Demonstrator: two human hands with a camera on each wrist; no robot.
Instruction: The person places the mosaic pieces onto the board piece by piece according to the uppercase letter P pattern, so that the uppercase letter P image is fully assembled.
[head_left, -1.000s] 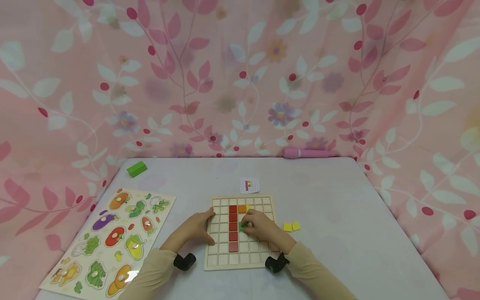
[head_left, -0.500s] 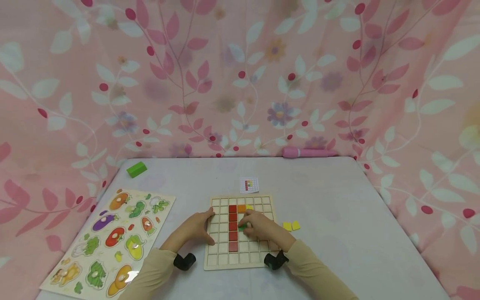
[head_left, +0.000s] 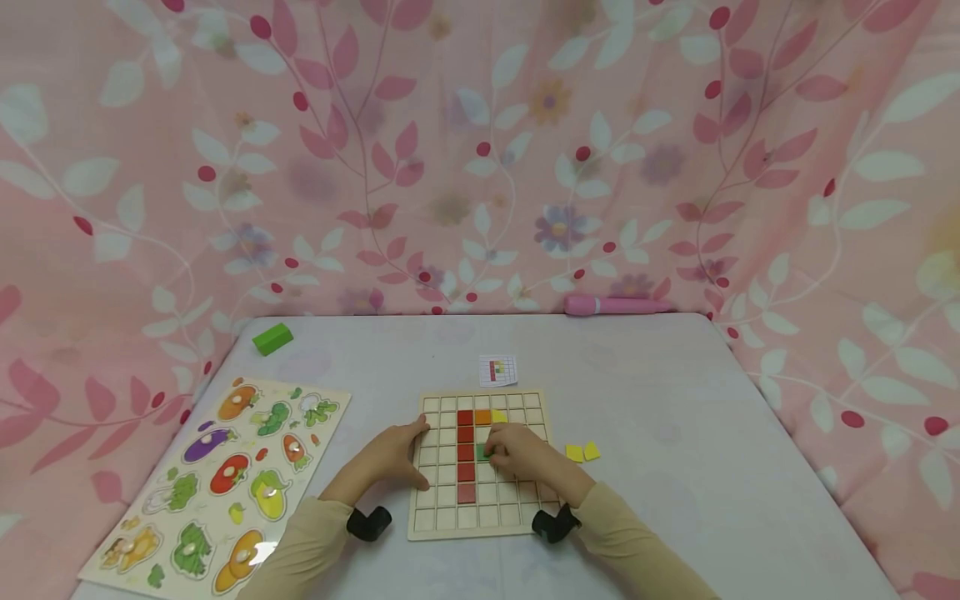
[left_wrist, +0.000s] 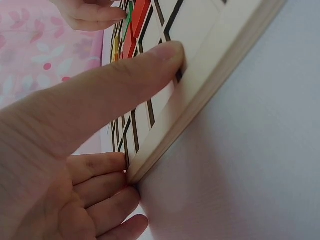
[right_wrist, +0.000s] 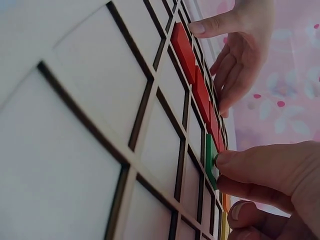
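Observation:
A wooden grid board lies on the table, with a column of several red tiles in it. To the right of the column's top are an orange tile and a yellow tile, the latter partly hidden. My right hand pinches a green tile at its cell beside the red column, thumb and forefinger at its edge. At the board's left side is my left hand, spread wide. Its thumb lies over the board's face while the other fingers touch the edge.
Two loose yellow tiles lie right of the board. Behind it is a small pattern card. A vegetable puzzle board covers the left side, with a green block beyond. A pink pen-shaped object lies at the back edge.
My right fingers have shifted slightly on the green tile, which tilted a little half a second ago and now looks flatter, more of its face showing. The left hand has stayed put.

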